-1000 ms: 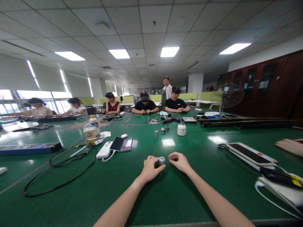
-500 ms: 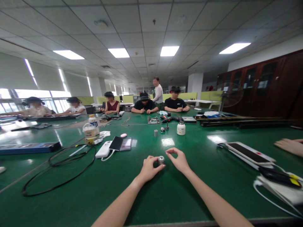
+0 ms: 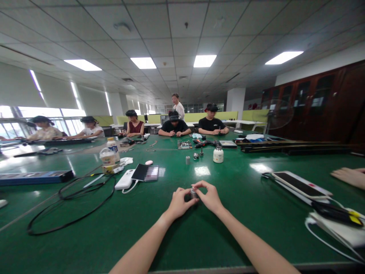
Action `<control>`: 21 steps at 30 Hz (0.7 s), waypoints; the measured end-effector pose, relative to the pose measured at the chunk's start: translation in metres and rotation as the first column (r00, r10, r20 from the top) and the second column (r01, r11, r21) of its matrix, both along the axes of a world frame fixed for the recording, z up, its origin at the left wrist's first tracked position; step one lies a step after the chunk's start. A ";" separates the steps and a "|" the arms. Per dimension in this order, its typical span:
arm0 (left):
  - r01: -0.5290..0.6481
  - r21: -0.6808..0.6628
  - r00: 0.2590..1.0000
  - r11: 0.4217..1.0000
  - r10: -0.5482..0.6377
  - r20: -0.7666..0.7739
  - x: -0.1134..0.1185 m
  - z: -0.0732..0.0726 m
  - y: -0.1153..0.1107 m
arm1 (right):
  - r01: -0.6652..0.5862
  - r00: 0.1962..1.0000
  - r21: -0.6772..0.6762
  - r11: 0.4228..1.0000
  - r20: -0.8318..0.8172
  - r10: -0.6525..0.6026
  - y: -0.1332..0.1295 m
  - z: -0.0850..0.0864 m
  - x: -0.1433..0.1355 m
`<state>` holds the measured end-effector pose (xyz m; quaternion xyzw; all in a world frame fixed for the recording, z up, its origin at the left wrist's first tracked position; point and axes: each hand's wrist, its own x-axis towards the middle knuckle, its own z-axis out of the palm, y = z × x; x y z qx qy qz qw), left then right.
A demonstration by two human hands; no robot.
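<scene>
My left hand (image 3: 178, 204) is closed around a small grey metal cylinder (image 3: 193, 194), which stands upright on the green table (image 3: 137, 228). The thumb and fingers grip it from the left side. Over the cylinder's top, my right hand (image 3: 210, 196) is curled with thumb and forefinger pinched together. Anything between those fingertips is too small to make out. Beyond my hands stand a similar grey cylinder (image 3: 187, 160), a shiny metal part (image 3: 195, 156) and a darker upright fitting (image 3: 201, 152).
A white jar (image 3: 218, 155) stands past my hands. To the left lie a white power bank (image 3: 124, 180), a phone (image 3: 142, 172) and a looped black cable (image 3: 71, 227). At right are a tablet-like device (image 3: 299, 184) and another person's hand (image 3: 348, 177). Several people sit across the table.
My right hand has moved left, bringing its pinched fingertips from beside the cylinder to its top. My left hand keeps its grip. The person standing in the background has shifted left.
</scene>
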<state>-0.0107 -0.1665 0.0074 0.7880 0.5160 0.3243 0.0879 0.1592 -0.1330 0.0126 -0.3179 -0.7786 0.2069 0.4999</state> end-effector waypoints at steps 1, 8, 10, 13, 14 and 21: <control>0.001 0.000 1.000 1.000 -0.001 -0.007 0.000 -0.001 0.000 | -0.002 1.000 -0.006 1.000 -0.003 0.002 0.000 0.000 -0.001; -0.023 0.022 0.999 1.000 0.022 0.045 0.001 -0.006 0.001 | -0.071 0.997 -0.090 0.993 -0.036 0.068 0.002 -0.002 0.001; -0.040 0.041 0.994 0.998 0.035 0.107 0.001 -0.005 0.002 | -0.099 0.994 -0.132 0.986 -0.060 0.092 0.004 -0.004 0.001; -0.084 0.080 0.972 0.993 0.064 0.227 0.001 0.002 0.004 | -0.154 0.986 -0.218 0.964 -0.097 0.135 0.011 -0.008 0.001; -0.098 0.095 0.963 0.991 0.070 0.261 0.001 0.004 0.005 | -0.174 0.983 -0.252 0.952 -0.104 0.152 0.013 -0.010 0.002; -0.112 0.162 0.948 0.980 0.057 0.312 0.011 0.009 0.008 | -0.266 0.964 -0.438 0.859 -0.100 0.247 0.022 -0.025 0.006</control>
